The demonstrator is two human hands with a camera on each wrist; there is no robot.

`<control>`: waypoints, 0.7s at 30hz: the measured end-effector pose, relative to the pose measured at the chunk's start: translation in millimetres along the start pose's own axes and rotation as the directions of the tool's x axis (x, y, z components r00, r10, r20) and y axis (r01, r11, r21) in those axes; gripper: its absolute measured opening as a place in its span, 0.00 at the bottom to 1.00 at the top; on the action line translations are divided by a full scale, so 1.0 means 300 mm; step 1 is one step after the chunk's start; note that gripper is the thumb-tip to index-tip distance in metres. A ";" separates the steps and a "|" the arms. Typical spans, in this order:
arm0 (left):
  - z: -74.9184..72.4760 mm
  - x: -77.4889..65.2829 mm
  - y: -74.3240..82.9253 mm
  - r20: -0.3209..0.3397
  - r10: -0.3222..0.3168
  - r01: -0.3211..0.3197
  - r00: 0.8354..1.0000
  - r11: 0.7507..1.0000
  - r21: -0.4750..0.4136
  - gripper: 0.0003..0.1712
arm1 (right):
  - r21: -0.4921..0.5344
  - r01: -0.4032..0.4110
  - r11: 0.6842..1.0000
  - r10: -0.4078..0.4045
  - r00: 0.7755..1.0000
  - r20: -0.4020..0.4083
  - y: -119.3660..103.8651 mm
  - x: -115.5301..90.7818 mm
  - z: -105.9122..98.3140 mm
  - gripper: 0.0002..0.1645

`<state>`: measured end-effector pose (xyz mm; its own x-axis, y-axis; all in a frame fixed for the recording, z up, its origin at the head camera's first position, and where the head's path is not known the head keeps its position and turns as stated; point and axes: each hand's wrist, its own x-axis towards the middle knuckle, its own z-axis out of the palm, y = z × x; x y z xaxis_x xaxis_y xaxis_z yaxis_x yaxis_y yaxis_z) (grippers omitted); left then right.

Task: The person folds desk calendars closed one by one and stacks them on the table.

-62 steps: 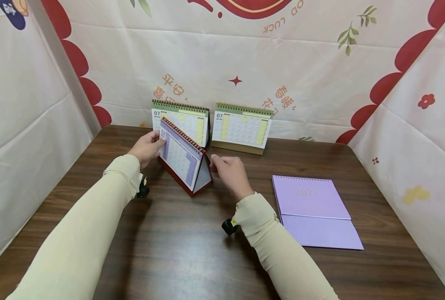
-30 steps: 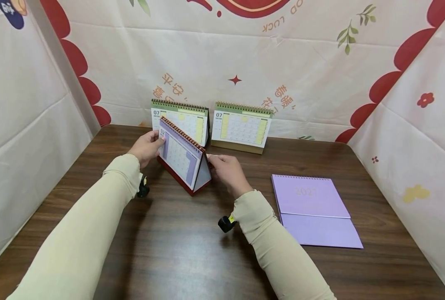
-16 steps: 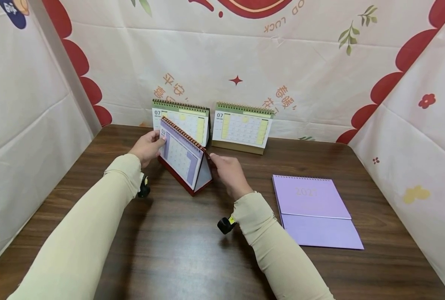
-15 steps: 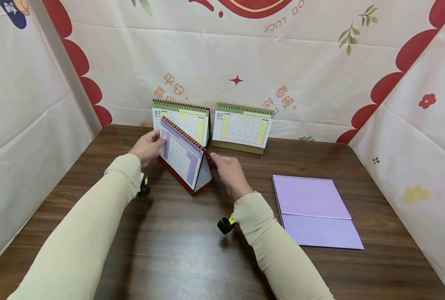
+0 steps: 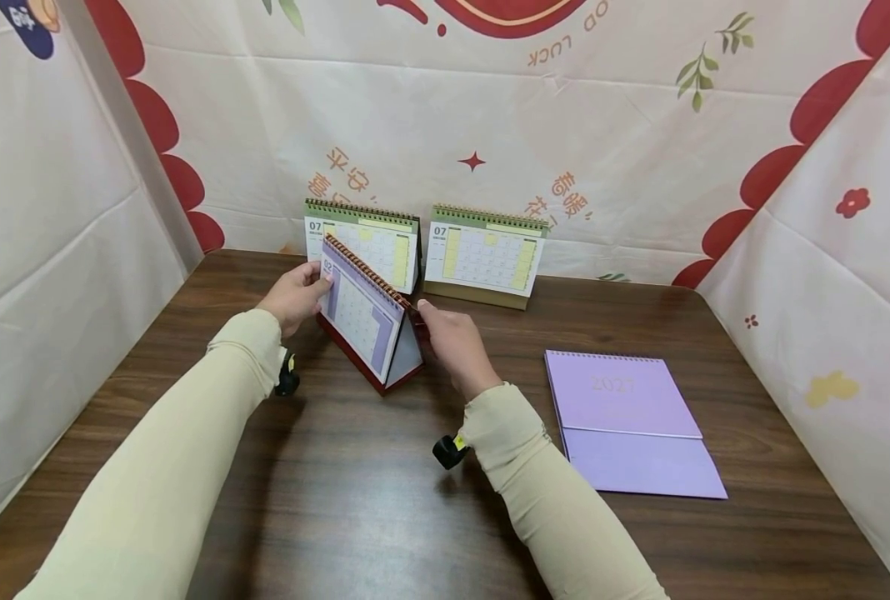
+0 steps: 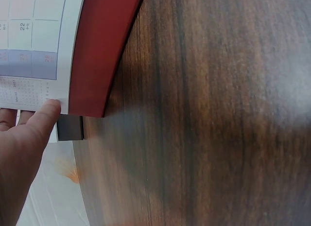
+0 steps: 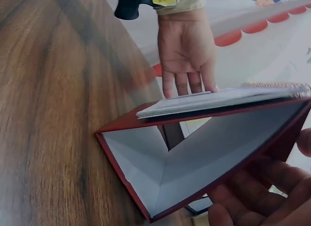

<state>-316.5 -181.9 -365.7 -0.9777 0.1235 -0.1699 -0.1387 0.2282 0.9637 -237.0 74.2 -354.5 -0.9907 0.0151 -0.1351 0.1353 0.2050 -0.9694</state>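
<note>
A tent-shaped desk calendar [image 5: 358,321] with lilac page borders and a dark red base stands angled on the table. My left hand [image 5: 295,297] pinches its left edge, the thumb on the page and the fingers behind. In the left wrist view the thumb [image 6: 46,114] presses the page corner beside the red strip. On the other side my right hand [image 5: 456,342] holds the back panel near the spiral ridge. Bent fingers [image 7: 257,197] lie against that panel's outer face in the right wrist view, partly in shadow. The hollow inside of the stand [image 7: 209,143] shows there.
Two green-topped desk calendars stand at the back: the left one [image 5: 385,250] partly behind the held calendar, the right one [image 5: 484,254] fully visible. A lilac calendar [image 5: 636,458] lies flat at the right. Printed cloth [image 5: 490,108] encloses the wooden table [image 5: 370,517].
My right hand has closed in on the back panel from slightly apart, and its thumb has shifted up towards the ridge. The left hand and the other calendars have kept their places.
</note>
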 end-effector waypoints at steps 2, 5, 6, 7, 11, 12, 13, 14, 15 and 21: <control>0.001 -0.001 0.003 0.003 0.004 -0.004 1.000 1.000 -0.001 0.30 | -0.049 0.020 0.999 -0.021 1.000 -0.010 -0.005 -0.008 0.005 0.30; 0.001 0.001 0.004 0.005 0.009 -0.009 1.000 1.000 0.002 0.29 | -0.110 0.048 0.993 -0.050 0.999 -0.021 -0.016 -0.021 0.013 0.33; 0.001 0.001 0.004 0.005 0.009 -0.009 1.000 1.000 0.004 0.29 | -0.117 0.054 0.992 -0.057 0.998 -0.020 -0.021 -0.025 0.015 0.33; 0.001 0.001 0.004 0.004 0.010 -0.010 1.000 1.000 0.007 0.29 | -0.126 0.064 0.990 -0.067 0.998 -0.018 -0.024 -0.028 0.016 0.34; -0.001 -0.003 0.002 0.011 0.014 -0.015 1.000 1.000 0.020 0.29 | -0.143 0.100 0.985 -0.097 0.995 0.027 -0.032 -0.034 0.020 0.32; -0.001 -0.004 0.001 0.012 0.013 -0.013 1.000 1.000 0.017 0.29 | -0.150 0.110 0.983 -0.105 0.994 0.042 -0.034 -0.036 0.020 0.32; -0.001 -0.005 0.000 0.015 0.012 -0.012 1.000 1.000 0.016 0.30 | -0.157 0.121 0.980 -0.113 0.992 0.058 -0.035 -0.036 0.020 0.32; -0.001 -0.005 -0.001 0.018 0.010 -0.010 1.000 1.000 0.012 0.30 | -0.163 0.125 0.979 -0.115 0.991 0.069 -0.037 -0.036 0.021 0.32; 0.000 -0.006 -0.003 0.021 0.008 -0.008 1.000 1.000 0.008 0.30 | -0.167 0.129 0.977 -0.117 0.990 0.081 -0.038 -0.037 0.021 0.32; 0.006 -0.037 0.019 0.032 -0.001 0.002 0.999 1.000 -0.003 0.30 | -0.107 0.090 0.990 -0.078 0.991 0.111 -0.041 -0.034 0.033 0.33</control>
<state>-306.3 -180.2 -358.8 -0.9719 0.1542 -0.1778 -0.1406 0.2256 0.9640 -228.4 61.9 -343.3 -0.9907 -0.1099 -0.0808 0.0432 0.3088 -0.9502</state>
